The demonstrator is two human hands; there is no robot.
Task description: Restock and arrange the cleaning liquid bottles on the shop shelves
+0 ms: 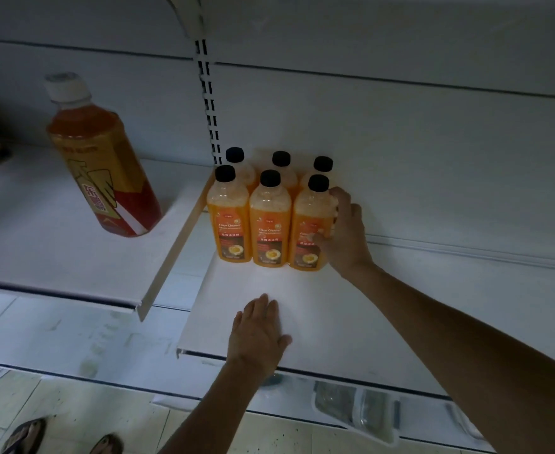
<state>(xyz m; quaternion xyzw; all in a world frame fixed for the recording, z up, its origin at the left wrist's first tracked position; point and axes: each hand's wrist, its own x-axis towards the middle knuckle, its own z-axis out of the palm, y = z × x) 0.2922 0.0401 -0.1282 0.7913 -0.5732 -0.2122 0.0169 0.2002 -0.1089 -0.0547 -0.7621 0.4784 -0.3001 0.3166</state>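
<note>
Several orange floor cleaner bottles with black caps stand in two rows at the back left of a white shelf (351,316). My right hand (343,231) is wrapped around the front right bottle (308,231), thumb on its label. The front middle bottle (270,224) and front left bottle (228,217) stand touching beside it. Behind them, only the caps and shoulders of the back row (281,160) show. My left hand (258,332) lies flat, palm down, on the bare shelf near its front edge, holding nothing.
A larger orange bottle with a white cap (99,158) stands alone on the higher shelf to the left. A slotted upright (210,103) runs up the back panel. Plastic packets (354,404) lie on the lowest shelf. Sandalled feet (27,435) stand on the tiled floor.
</note>
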